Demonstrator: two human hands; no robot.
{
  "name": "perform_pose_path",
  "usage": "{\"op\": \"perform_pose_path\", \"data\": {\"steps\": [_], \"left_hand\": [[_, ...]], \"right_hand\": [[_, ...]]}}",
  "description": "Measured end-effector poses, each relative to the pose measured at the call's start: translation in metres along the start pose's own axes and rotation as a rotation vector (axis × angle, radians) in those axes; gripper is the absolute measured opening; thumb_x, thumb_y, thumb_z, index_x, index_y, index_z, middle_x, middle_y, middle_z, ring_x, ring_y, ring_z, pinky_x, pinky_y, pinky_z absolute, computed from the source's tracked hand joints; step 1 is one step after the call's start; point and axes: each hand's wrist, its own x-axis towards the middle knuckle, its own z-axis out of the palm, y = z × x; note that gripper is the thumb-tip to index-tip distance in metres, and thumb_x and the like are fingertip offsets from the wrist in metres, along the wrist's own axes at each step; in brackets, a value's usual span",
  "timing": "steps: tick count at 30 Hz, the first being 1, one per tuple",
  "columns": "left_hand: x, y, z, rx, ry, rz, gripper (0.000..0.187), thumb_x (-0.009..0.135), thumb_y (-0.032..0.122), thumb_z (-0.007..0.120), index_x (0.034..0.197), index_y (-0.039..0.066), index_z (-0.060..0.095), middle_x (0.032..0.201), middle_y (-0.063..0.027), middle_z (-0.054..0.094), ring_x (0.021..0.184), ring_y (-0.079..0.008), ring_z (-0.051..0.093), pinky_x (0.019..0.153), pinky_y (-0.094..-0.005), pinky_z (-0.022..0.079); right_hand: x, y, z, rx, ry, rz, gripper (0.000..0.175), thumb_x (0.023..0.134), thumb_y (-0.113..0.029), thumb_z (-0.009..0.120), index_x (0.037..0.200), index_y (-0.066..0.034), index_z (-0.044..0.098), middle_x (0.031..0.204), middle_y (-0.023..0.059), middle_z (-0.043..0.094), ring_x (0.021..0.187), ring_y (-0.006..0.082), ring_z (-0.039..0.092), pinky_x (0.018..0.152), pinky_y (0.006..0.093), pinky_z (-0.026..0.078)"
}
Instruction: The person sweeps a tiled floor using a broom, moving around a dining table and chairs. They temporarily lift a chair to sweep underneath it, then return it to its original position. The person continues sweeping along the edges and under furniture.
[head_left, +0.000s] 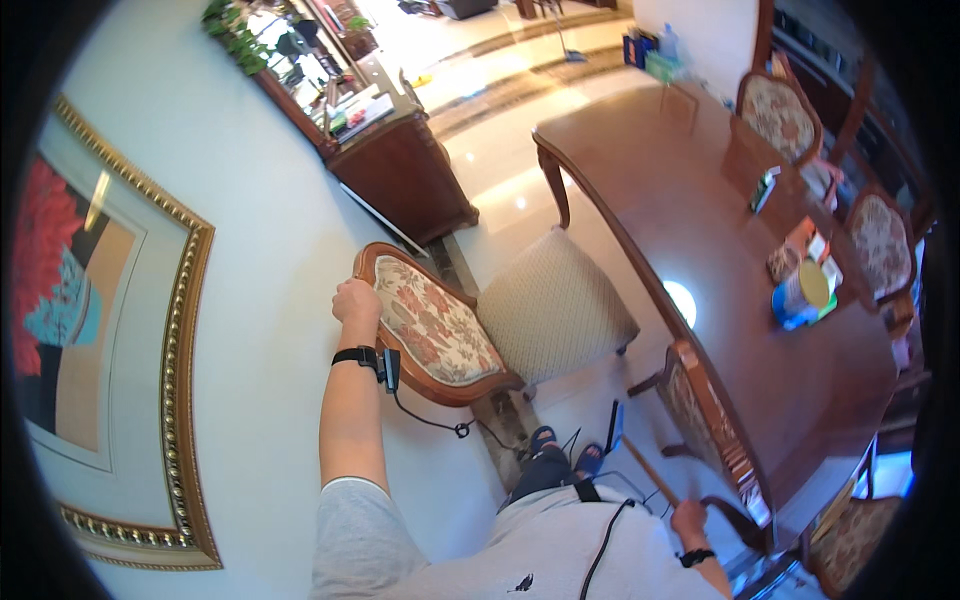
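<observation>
My left hand (357, 300) grips the top rail of a wooden dining chair, at the edge of its floral upholstered backrest (435, 322). The chair's patterned seat (555, 307) extends towards the table. Low at the right, my right hand (688, 517) is closed around the wooden handle (651, 469) of a tool with a blue and black head (615, 427), which hangs down near the floor by my feet. The tool's exact kind cannot be told. Each wrist wears a black strap; a small device with a cable sits on the left one.
A long polished wooden table (675, 195) bears a tin can (802, 296) and packages. Another chair (705, 405) stands against its near side. A gold-framed picture (187, 337) hangs on the left wall. A wooden cabinet (401, 176) stands ahead. Cables (461, 430) hang near my feet.
</observation>
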Motion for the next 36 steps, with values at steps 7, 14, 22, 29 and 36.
{"op": "perform_pose_path", "data": {"steps": [7, 14, 22, 29, 36], "left_hand": [[0.038, 0.008, -0.009, -0.014, -0.183, 0.036, 0.033, 0.096, 0.02, 0.06, 0.123, 0.004, 0.071, 0.127, -0.0166, 0.071, 0.118, -0.032, 0.069, 0.093, -0.0446, 0.058], [0.121, 0.057, 0.022, 0.277, -0.256, 0.339, 0.027, 0.093, 0.013, 0.058, 0.109, 0.007, 0.079, 0.116, -0.0185, 0.074, 0.109, -0.0338, 0.072, 0.087, -0.0467, 0.06], [0.153, 0.1, 0.055, 0.188, -0.218, 0.074, 0.032, 0.093, 0.031, 0.068, 0.121, 0.018, 0.075, 0.124, -0.0148, 0.073, 0.115, -0.0377, 0.069, 0.089, -0.049, 0.059], [0.143, 0.082, 0.046, 0.117, -0.124, 0.152, 0.037, 0.087, 0.037, 0.076, 0.104, 0.004, 0.078, 0.109, -0.0203, 0.075, 0.102, -0.0398, 0.073, 0.083, -0.0489, 0.059], [0.134, 0.073, 0.038, 0.101, -0.088, 0.158, 0.044, 0.086, 0.042, 0.074, 0.101, 0.001, 0.078, 0.104, -0.0236, 0.075, 0.099, -0.0434, 0.072, 0.081, -0.0522, 0.057]], "right_hand": [[0.019, -0.005, -0.025, -0.043, -0.082, -0.037, 0.021, 0.088, -0.016, 0.063, 0.098, -0.006, 0.079, 0.105, 0.0184, 0.076, 0.102, 0.0342, 0.073, 0.086, 0.0445, 0.058], [0.01, -0.037, -0.045, 0.03, -0.063, 0.06, 0.023, 0.088, -0.015, 0.059, 0.094, -0.0062, 0.08, 0.094, 0.0184, 0.077, 0.094, 0.0353, 0.075, 0.082, 0.0459, 0.06], [-0.017, -0.076, -0.067, 0.18, -0.072, 0.212, 0.021, 0.088, -0.014, 0.058, 0.09, -0.005, 0.077, 0.094, 0.0207, 0.076, 0.093, 0.0387, 0.073, 0.085, 0.0474, 0.059], [-0.024, -0.079, -0.049, 0.251, -0.091, 0.262, 0.021, 0.088, -0.014, 0.059, 0.092, -0.0045, 0.077, 0.095, 0.0225, 0.075, 0.094, 0.0392, 0.073, 0.086, 0.048, 0.058], [-0.02, -0.084, -0.061, 0.306, -0.149, 0.302, 0.023, 0.089, -0.015, 0.058, 0.095, -0.0045, 0.077, 0.099, 0.0218, 0.075, 0.098, 0.0388, 0.072, 0.089, 0.0482, 0.057]]}}
